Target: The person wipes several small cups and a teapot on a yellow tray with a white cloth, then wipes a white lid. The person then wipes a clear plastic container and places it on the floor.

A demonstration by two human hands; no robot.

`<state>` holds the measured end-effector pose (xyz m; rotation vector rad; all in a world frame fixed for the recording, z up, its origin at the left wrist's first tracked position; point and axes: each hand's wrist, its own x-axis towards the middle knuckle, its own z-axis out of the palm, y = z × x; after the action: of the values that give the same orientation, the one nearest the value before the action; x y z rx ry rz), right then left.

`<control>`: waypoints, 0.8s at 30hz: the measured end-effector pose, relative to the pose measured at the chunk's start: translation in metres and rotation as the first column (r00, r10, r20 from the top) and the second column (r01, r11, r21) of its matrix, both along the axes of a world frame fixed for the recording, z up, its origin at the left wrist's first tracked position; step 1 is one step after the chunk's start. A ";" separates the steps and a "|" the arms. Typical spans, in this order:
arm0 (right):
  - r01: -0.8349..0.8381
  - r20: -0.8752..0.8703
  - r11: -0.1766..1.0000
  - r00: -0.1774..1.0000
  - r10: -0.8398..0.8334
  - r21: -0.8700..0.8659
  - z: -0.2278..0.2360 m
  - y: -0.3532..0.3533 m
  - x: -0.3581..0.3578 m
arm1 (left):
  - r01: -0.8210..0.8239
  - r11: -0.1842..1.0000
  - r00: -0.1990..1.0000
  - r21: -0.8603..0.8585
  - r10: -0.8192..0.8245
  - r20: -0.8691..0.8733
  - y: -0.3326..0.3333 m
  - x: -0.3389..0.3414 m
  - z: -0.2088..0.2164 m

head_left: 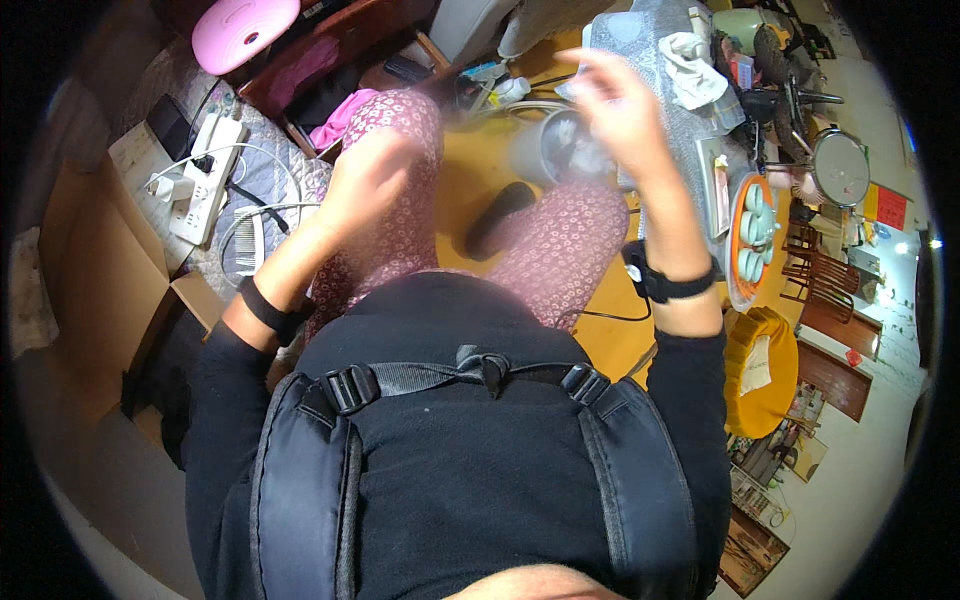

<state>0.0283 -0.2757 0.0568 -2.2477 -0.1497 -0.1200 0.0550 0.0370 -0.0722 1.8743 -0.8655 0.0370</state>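
Note:
My left hand [382, 165] is blurred over my left thigh, close to the knee of the floral trousers [408, 112]. Its fingers are too smeared to tell whether they hold anything. My right hand [622, 110] is raised at the edge of the table with a grey patterned cover [655, 75], also blurred, its fingers stretched out and apart with nothing visible in them. Just left of that hand, a grey waste bin [527, 150] with crumpled white stuff inside stands on the yellow floor. A dark slipper [500, 215] shows between my legs.
At left, a white power strip [208, 180] with cables and a white comb [246, 240] lie on quilted cloth. A pink round seat [240, 38] is at the upper left. On the right are a white cloth [692, 70], an orange tray [742, 225] of cups and a yellow-covered stool [775, 350].

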 end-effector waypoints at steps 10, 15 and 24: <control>0.326 -0.603 0.943 0.741 -0.296 -0.062 -0.268 -0.014 0.108 | 0.102 0.962 0.938 0.255 -0.179 0.298 -0.012 0.016 0.004; 0.221 -0.750 0.969 0.622 -0.226 -0.109 -0.389 -0.028 0.092 | 0.143 0.973 0.951 0.184 -0.186 0.246 -0.012 0.034 -0.004; -0.206 -0.575 0.887 0.814 -0.079 -0.413 -0.408 0.028 -0.011 | 0.187 0.980 0.954 0.073 -0.198 0.226 -0.011 0.032 -0.015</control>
<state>0.0177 -0.2477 -0.3513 -2.6340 0.0894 0.7173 0.0870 0.0257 -0.0876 1.8479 -1.2183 0.1171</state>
